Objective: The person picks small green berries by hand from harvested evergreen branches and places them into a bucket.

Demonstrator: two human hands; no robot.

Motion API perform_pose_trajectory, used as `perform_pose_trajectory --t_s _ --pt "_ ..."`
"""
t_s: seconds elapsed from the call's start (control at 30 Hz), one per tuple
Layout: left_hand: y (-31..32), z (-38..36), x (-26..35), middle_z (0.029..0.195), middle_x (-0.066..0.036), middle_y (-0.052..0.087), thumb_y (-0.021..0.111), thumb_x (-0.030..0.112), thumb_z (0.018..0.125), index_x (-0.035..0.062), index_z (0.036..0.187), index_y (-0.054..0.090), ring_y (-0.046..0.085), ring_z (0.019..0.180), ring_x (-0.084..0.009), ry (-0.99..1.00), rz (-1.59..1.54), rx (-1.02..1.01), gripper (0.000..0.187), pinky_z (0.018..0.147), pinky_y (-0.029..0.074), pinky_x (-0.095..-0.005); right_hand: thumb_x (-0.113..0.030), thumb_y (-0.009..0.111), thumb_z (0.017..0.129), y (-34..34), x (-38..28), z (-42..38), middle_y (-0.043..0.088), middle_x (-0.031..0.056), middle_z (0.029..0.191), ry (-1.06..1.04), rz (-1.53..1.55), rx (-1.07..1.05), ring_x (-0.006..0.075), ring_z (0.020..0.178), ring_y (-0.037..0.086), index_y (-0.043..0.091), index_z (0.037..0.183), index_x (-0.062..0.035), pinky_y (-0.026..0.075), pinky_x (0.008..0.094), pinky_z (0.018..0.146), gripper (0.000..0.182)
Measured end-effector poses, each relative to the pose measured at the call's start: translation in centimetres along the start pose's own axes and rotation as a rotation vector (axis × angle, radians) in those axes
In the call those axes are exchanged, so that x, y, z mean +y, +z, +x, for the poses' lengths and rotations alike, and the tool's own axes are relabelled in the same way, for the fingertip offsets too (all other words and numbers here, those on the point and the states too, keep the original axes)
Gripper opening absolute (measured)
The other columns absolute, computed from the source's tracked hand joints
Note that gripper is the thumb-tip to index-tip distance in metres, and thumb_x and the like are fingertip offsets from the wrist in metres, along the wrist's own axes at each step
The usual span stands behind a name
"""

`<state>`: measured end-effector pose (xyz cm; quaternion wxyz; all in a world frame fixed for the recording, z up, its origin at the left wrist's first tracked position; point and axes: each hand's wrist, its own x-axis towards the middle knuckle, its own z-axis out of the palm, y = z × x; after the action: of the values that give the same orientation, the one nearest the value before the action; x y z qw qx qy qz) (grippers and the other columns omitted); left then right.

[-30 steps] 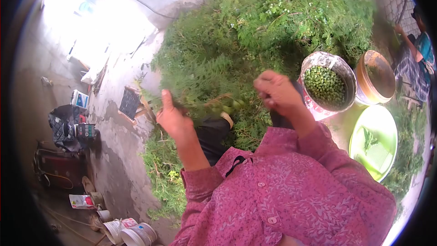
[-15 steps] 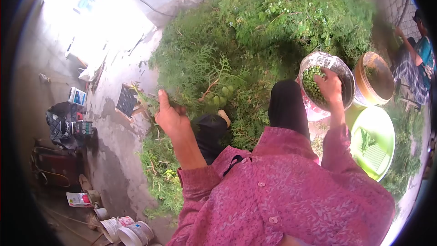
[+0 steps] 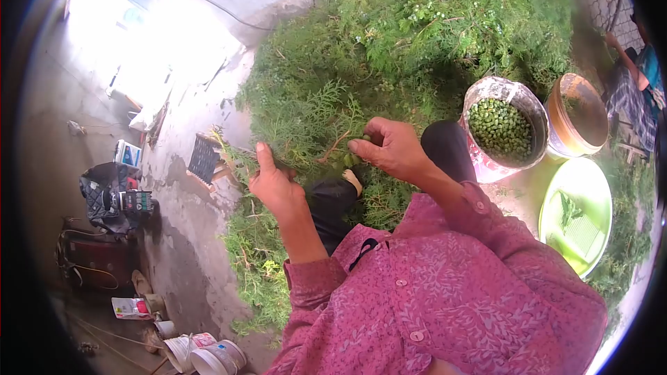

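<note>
Shows grey floor under huge heap of green branches, spreading fr. top ctr. down around legs. Wears pink patterned shirt & dk. trousers. Has green basin at far R, tilted in view, w/ a bit of greenery inside. Has white bucket w/ pink-stained side just beyond R knee, holding lots of round green cones. Shows 2nd bucket, orange-ish inside, right beside it. Includes co-worker at R edge, partly cut off, blue sleeve visible. Holds leafy sprig crosswise over heap, ahead of lap. Curls R hand at sprig's outer end, thumb & finger together on green cone, approx. level w/ L thumb. Clamps L hand round sprig's other end, thumb pointing up; fingers partly hidden.
</note>
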<state>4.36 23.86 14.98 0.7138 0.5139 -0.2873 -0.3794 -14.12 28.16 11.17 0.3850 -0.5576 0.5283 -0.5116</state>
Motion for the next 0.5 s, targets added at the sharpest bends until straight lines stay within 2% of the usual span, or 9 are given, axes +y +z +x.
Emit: perform_pose_trajectory --t_s 0.07,0.17,0.23,0.27,0.33,0.47,0.5 --pt "-0.1 0.1 -0.2 0.051 0.001 0.043 0.067 0.024 0.078 0.0065 0.066 0.051 0.035 0.038 -0.0087 -0.01 -0.004 0.005 0.026 0.035 0.03 -0.0258 -0.029 0.068 0.076 0.1 0.1 0.0 0.051 0.0009 0.061 -0.028 -0.016 0.026 0.0075 0.057 0.046 0.057 0.081 0.0018 0.039 0.0254 0.05 0.033" --pt "0.2 0.6 0.2 0.049 0.002 0.042 0.068 0.024 0.078 0.0074 0.066 0.051 0.035 0.037 -0.0083 -0.013 -0.019 0.062 0.026 0.035 0.03 -0.0255 -0.026 0.065 0.078 -0.4 0.4 -0.2 0.048 -0.0004 0.059 -0.028 -0.044 -0.062 0.0062 0.056 0.045 0.057 0.078 0.0003 0.037 0.0241 0.048 0.027" --pt "0.1 1.2 0.1 0.049 0.001 0.042 0.068 0.024 0.077 0.0078 0.066 0.05 0.035 0.037 -0.0083 -0.013 -0.018 0.057 0.027 0.035 0.029 -0.0255 -0.024 0.062 0.076 -1.2 0.0 -0.5 0.055 0.006 0.057 0.119 0.07 -0.317 0.0112 0.05 0.048 0.059 0.078 0.0022 0.041 0.027 0.048 0.027" --pt "0.0 1.4 0.1 0.049 0.001 0.042 0.068 0.024 0.077 0.0083 0.065 0.049 0.035 0.037 -0.0083 -0.011 -0.015 0.052 0.027 0.035 0.029 -0.0254 -0.024 0.062 0.076 -1.6 -0.6 -0.8 0.055 0.006 0.057 0.118 0.069 -0.32 0.0112 0.05 0.048 0.059 0.078 0.0022 0.041 0.027 0.048 0.027" --pt "0.0 1.5 0.0 0.05 0.001 0.042 0.069 0.024 0.077 0.0086 0.066 0.048 0.035 0.038 -0.0084 -0.016 -0.027 0.028 0.028 0.035 0.03 -0.0255 -0.023 0.059 0.078 -2.4 -1.9 -1.6 0.055 0.0041 0.057 0.319 0.351 -0.509 0.0088 0.048 0.049 0.06 0.075 0.0002 0.04 0.0238 0.045 0.024" --pt "0.4 1.3 0.0 0.053 0.0 0.045 0.069 0.024 0.076 0.0087 0.065 0.045 0.038 0.039 -0.0091 -0.032 -0.006 -0.004 0.031 0.035 0.03 -0.0262 -0.021 0.055 0.079 -2.7 -2.2 -3.1 0.056 0.0032 0.058 0.397 0.496 -0.479 0.0072 0.046 0.05 0.061 0.075 -0.0011 0.038 0.0213 0.042 0.021" --pt "0.7 1.3 -0.2 0.053 0.0 0.045 0.069 0.024 0.076 0.0087 0.065 0.045 0.038 0.039 -0.0091 -0.031 -0.006 -0.004 0.031 0.035 0.03 -0.0262 -0.02 0.054 0.079 -2.8 -1.9 -3.3 0.056 0.0035 0.058 0.406 0.56 -0.567 0.0074 0.045 0.049 0.061 0.075 -0.0006 0.038 0.021 0.041 0.02"
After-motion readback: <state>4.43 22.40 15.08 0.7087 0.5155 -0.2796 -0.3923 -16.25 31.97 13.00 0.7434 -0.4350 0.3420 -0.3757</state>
